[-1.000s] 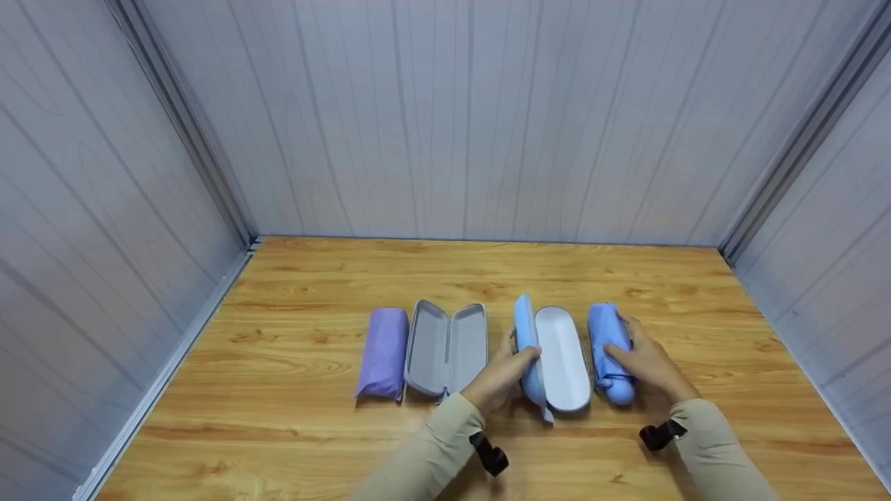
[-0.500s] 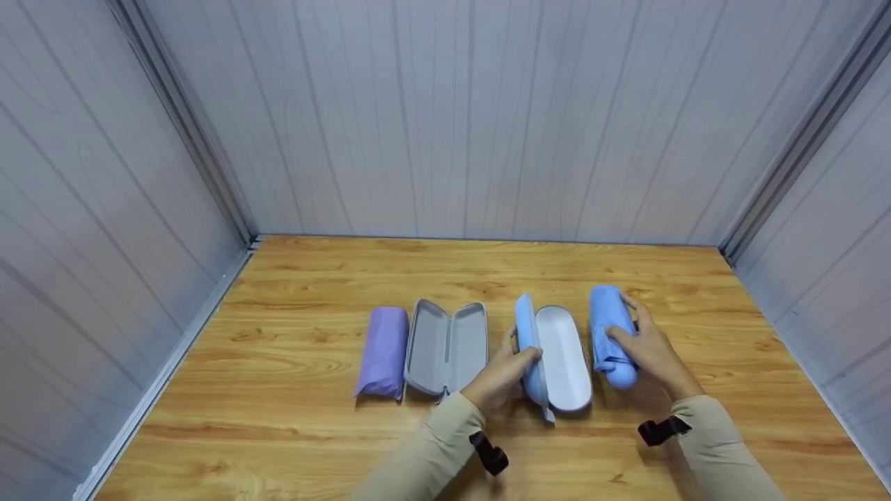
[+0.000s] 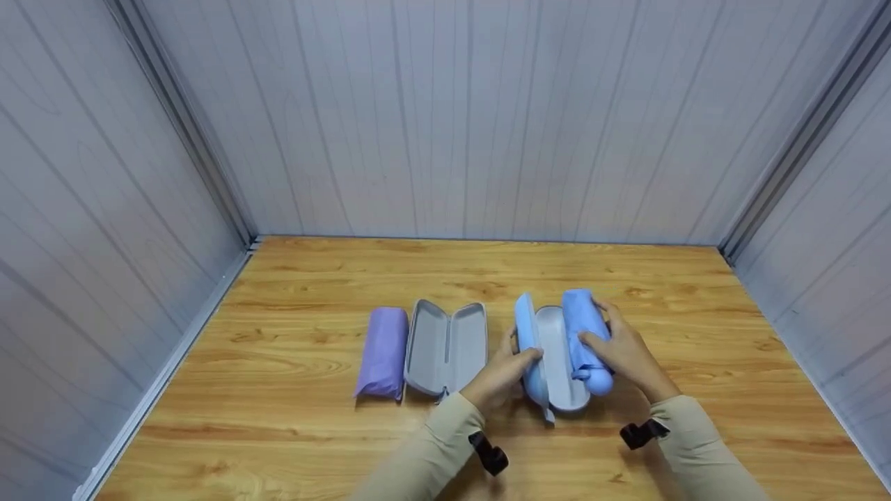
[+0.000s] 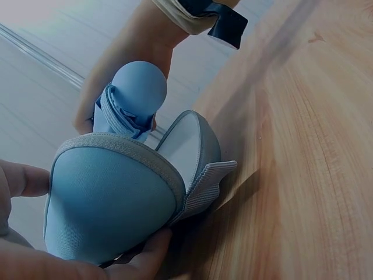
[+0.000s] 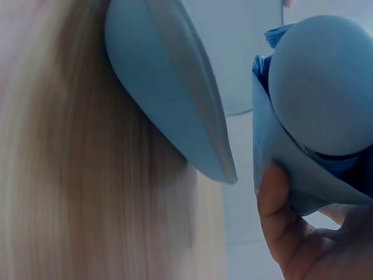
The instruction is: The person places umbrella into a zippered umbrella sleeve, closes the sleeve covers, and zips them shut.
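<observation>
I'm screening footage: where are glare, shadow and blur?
Left wrist view: pale glare, upper left, dark shadow beside the light-blue rounded fabric case; right wrist view: the brown wood-grain tabletop blurred; head view: soft shadow beside the beige left sleeve.

Soft sky blue on the outside of the blue case (image 3: 525, 325), and there's a pale grey-white lining (image 3: 552, 355) within, a greyish woven trim (image 4: 131, 149) round its edge and a finely ribbed grey tab (image 4: 204, 189)! Over the case's right half, a plain periwinkle-blue umbrella (image 3: 582, 314), its round knob (image 3: 598, 381) a smoother, paler blue. Left of the case: solid mid-grey on the grey case (image 3: 468, 341); farther left, unpatterned lilac-purple on the bundle (image 3: 384, 348). Beneath it all, honey-yellow tabletop (image 3: 292, 431), streaked with brown grain and knots. Beyond the case, pale blue-grey wall (image 3: 431, 125), darker lines running upright. Nearer than the case, plain beige sleeves (image 3: 428, 449) with black wrist mounts (image 3: 489, 454).
</observation>
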Motion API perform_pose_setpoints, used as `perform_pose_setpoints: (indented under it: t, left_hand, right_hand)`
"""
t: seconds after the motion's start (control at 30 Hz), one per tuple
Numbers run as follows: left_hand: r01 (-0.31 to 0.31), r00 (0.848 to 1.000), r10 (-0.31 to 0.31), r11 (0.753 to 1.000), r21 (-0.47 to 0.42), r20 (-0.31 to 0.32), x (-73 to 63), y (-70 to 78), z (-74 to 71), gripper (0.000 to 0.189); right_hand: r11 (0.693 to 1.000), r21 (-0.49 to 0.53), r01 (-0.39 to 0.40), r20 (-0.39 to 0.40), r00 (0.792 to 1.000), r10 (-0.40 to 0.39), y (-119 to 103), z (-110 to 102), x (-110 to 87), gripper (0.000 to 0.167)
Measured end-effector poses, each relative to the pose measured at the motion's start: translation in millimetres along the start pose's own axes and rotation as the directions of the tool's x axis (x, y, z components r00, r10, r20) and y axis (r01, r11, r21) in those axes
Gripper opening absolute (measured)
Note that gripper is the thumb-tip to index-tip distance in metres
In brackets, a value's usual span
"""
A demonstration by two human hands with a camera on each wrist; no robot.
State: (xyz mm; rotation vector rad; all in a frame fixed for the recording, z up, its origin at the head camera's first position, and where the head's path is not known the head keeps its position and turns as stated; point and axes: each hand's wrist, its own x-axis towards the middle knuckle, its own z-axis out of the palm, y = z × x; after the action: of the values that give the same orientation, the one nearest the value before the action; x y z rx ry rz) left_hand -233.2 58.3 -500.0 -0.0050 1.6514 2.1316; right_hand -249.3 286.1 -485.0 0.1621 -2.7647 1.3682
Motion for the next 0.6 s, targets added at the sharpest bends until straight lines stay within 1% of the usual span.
perform_pose_setpoints:
  t: [0.17, 0.3, 0.43, 0.6]
  left_hand:
    - [-0.015, 1.000, 0.015, 1.000, -0.022, 0.013, 0.0, 0.3, -0.2, 0.085]
    - [-0.015, 1.000, 0.015, 1.000, -0.019, 0.013, 0.1, 0.6, -0.3, 0.085]
    - [-0.014, 1.000, 0.014, 1.000, -0.003, 0.018, -0.8, 0.9, -1.2, 0.084]
    - [-0.026, 0.999, 0.026, 1.000, -0.003, 0.037, -0.7, 0.9, -2.4, 0.085]
  right_hand:
    - [0.999, -0.003, 0.046, -0.003, 0.999, -0.046, -2.9, 10.7, 2.3, 0.075]
    - [0.999, -0.028, 0.047, -0.005, 0.999, -0.047, -5.7, 18.6, 3.8, 0.076]
    - [0.994, -0.101, 0.039, 0.002, 0.999, -0.039, -8.1, 27.3, 4.3, 0.077]
    - [0.978, -0.208, 0.036, 0.003, 0.999, -0.036, -8.9, 34.9, 4.1, 0.079]
